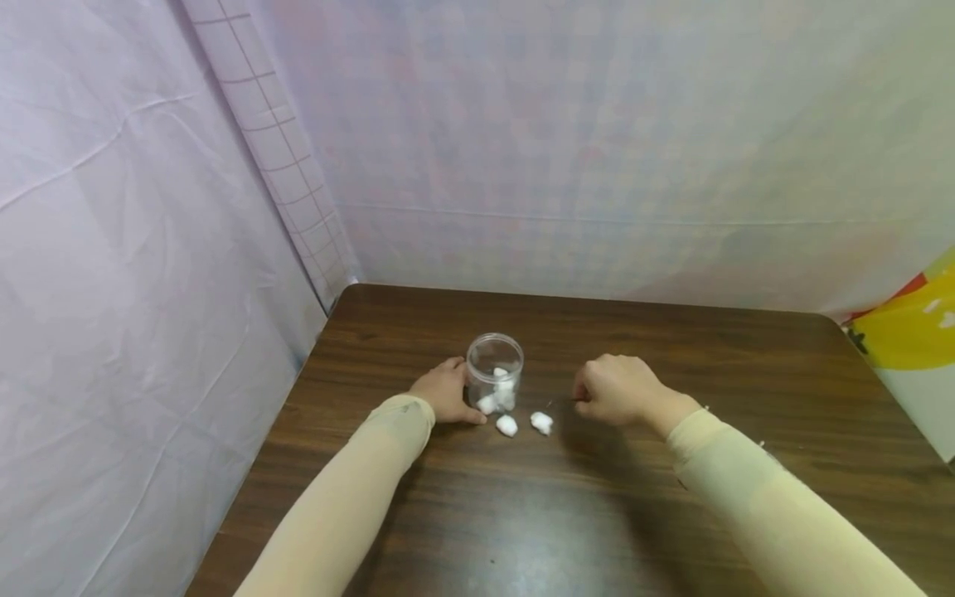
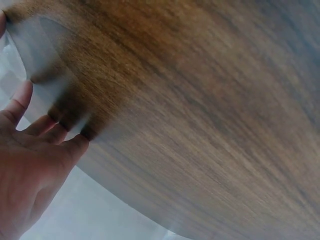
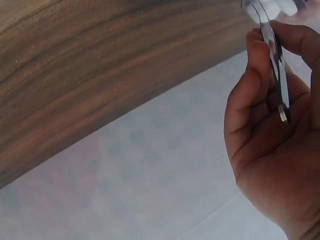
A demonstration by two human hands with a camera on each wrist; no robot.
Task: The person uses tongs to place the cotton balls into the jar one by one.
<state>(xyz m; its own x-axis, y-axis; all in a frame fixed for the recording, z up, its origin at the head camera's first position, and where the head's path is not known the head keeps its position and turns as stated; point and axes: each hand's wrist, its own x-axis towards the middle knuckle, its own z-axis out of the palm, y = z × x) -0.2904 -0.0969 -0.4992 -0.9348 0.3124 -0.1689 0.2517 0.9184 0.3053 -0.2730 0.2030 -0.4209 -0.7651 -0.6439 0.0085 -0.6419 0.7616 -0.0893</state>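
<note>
Left hand [image 1: 442, 393] seemingly cups the jar [image 1: 493, 358]; right hand [image 1: 618, 390] pinches tweezers [image 3: 283, 92] well inside the right table edge [image 1: 884, 398].

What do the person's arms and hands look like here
Both arms wear long, pale cream-yellow sleeves: left sleeve, right sleeve, each with a greyish patch near the wrist. The left hand and right hand are bare, without gloves.

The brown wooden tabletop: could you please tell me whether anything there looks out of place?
Two white cotton balls lie outside the clear cylindrical jar, slightly odd since others sit inside; nothing looks damaged.
</note>
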